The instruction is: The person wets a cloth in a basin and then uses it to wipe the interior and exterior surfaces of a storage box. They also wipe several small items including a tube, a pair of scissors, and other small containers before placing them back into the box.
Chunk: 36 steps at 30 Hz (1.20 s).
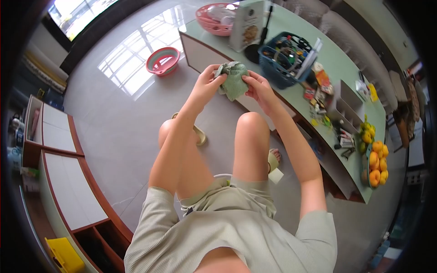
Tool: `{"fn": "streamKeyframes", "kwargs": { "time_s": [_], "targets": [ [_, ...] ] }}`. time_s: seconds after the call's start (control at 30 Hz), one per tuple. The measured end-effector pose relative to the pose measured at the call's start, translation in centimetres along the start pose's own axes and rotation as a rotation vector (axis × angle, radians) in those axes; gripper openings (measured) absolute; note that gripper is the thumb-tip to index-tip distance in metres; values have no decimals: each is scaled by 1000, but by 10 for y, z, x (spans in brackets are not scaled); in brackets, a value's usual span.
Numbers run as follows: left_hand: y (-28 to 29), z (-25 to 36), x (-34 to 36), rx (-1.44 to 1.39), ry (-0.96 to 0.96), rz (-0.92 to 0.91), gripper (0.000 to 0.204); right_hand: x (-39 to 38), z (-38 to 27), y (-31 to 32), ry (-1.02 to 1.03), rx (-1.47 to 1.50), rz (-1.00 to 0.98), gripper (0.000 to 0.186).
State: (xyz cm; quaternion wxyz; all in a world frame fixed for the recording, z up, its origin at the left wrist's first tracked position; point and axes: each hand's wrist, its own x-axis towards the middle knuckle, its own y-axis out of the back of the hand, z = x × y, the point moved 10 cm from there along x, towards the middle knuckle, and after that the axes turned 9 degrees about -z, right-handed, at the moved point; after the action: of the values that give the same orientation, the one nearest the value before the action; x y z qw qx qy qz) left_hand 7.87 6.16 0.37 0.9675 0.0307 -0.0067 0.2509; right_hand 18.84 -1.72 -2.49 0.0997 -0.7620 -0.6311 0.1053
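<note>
Takes in glossy grey floor (109,123), pane-patterned glare (136,52) at eleven o'clock, and a bright window (77,16) between ten and eleven; shows white-fronted cabinets (75,189) at eight to nine, a pale-green table (336,66) at two, grey sofa (348,34) beyond.

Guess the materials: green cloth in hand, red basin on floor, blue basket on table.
Green cloth: soft, matte textile, judging by its crumpled folds; fibre unclear.
Red basin: probably plastic, glossy, given its bright highlights.
Blue basket: likely rigid plastic, from its uniform colour and stiff wall; finish uncertain.
</note>
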Motion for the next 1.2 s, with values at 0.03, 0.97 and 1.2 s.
{"fn": "streamKeyframes", "kwargs": {
  "time_s": [0.03, 0.97, 1.2],
  "targets": [
    [13, -12, -8, -68, 46, 45, 31, 10, 12, -7, -40, -10, -11, 39],
    [385, -381, 37, -682, 477, 883, 37, 443, 373, -46, -706, 88, -15, 31],
    [438, -468, 90, -677, 498, 932, 34, 521, 436, -50, -673, 180, 25, 45]
  ]
}}
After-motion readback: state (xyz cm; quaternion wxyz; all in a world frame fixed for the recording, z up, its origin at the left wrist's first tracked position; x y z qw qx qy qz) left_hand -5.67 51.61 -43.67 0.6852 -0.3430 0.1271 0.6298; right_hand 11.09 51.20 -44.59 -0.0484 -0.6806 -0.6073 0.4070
